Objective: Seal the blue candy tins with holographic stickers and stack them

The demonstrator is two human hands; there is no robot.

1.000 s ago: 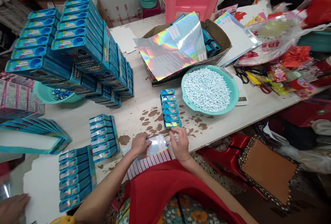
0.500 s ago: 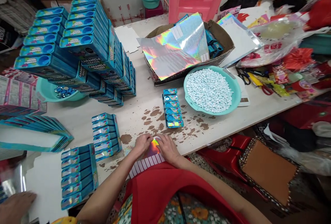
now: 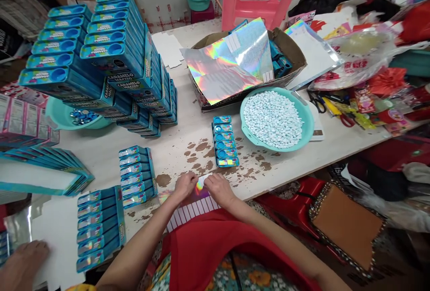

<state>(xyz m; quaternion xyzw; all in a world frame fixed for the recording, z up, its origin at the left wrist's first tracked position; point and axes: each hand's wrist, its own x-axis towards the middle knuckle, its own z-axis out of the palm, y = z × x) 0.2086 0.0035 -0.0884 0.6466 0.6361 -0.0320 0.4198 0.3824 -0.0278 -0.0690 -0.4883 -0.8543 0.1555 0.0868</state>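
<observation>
At the front edge of the table, a shiny holographic sheet with a row of white strips (image 3: 195,209) lies against the red apron. My left hand (image 3: 185,187) pinches the sheet's far edge, fingers closed. Beside it, my right hand (image 3: 219,189) has its fingers bent and closed on the same edge, a small gap from the left. The exact fingertip contact is partly hidden. Just beyond my hands stands a short row of blue candy boxes (image 3: 224,142), several with round recesses on top. To its right is a turquoise bowl (image 3: 252,137) full of small pale candies.
Tall stacks of blue boxes (image 3: 131,64) rise at left, with two smaller rows (image 3: 137,176) nearer. Another person's hand (image 3: 27,259) rests at lower left. A cardboard box (image 3: 290,44) holds holographic sheets (image 3: 228,64). Scissors (image 3: 317,102) and plastic bags (image 3: 361,60) crowd the right side.
My right hand's fingers have drawn in and bent at the sheet's edge, slightly farther from my left hand. The view has shifted a little. The other person's hand has moved slightly up and right.
</observation>
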